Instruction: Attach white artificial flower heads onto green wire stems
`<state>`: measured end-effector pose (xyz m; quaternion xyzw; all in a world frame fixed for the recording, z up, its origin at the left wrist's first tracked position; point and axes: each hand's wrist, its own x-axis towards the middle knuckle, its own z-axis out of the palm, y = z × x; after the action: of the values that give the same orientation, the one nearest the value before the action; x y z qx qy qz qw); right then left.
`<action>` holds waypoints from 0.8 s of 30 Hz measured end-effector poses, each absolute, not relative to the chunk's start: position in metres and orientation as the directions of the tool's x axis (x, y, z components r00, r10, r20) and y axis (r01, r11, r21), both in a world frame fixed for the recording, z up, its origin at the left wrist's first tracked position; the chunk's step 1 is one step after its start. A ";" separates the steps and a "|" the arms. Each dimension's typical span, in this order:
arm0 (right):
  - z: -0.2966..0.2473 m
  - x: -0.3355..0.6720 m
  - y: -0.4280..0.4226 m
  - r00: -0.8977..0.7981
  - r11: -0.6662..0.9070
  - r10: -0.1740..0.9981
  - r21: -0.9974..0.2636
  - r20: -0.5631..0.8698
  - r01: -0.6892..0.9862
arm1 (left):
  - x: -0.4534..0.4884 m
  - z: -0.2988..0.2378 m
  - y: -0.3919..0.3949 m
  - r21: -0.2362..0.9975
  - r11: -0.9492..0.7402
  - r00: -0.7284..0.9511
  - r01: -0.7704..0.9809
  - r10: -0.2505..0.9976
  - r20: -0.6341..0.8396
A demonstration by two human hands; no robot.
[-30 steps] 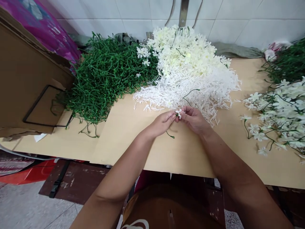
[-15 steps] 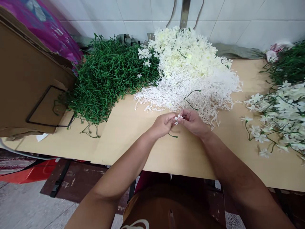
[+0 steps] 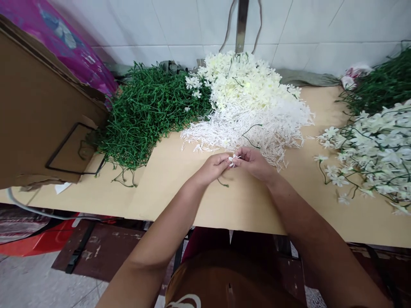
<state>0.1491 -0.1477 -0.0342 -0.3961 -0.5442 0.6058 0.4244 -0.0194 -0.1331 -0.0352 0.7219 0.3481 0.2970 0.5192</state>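
My left hand (image 3: 213,168) and my right hand (image 3: 254,162) meet above the board, thumbs and fingertips pinched close together. Between the fingertips shows a small white artificial flower (image 3: 232,161), its petals facing me. Below my left hand a green plastic stem (image 3: 223,184) sticks out; its upper part is hidden by the fingers. A thin white tip shows by the right thumb. Just beyond the hands lies a heap of thin white stamen-like pieces (image 3: 244,128), with one loose green stem (image 3: 252,133) on top.
Behind are a pile of green stems (image 3: 154,102) and a mound of cream flower heads (image 3: 244,81). Stemmed white flowers (image 3: 379,149) lie on the right, more green stems (image 3: 385,85) behind them. A cardboard box (image 3: 41,111) stands left on the tan board (image 3: 180,196).
The camera view has shifted, so the scene sits lower and further left at the back. Both hands stay pinched together at the white flower, with little visible change in grip.
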 end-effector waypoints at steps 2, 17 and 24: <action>-0.026 0.159 -0.148 -0.293 0.014 0.956 -1.000 0.008 0.017 | -0.030 -0.029 -0.133 0.889 -0.330 0.623 0.318 0.779 0.067; -0.035 0.145 -0.118 -0.160 0.245 0.934 -0.248 0.320 0.937 | -0.013 -0.027 -0.092 0.596 -0.331 0.212 0.732 0.941 0.263; -0.039 0.163 -0.116 -0.090 0.324 0.905 -0.536 0.416 0.780 | -0.008 -0.036 -0.086 0.554 -0.344 0.252 0.758 0.938 0.238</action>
<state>0.1635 -0.1164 -0.0387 -0.5746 -0.7329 0.0888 0.3532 -0.0075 -0.0857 -0.0365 0.7735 0.5482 0.2714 0.1657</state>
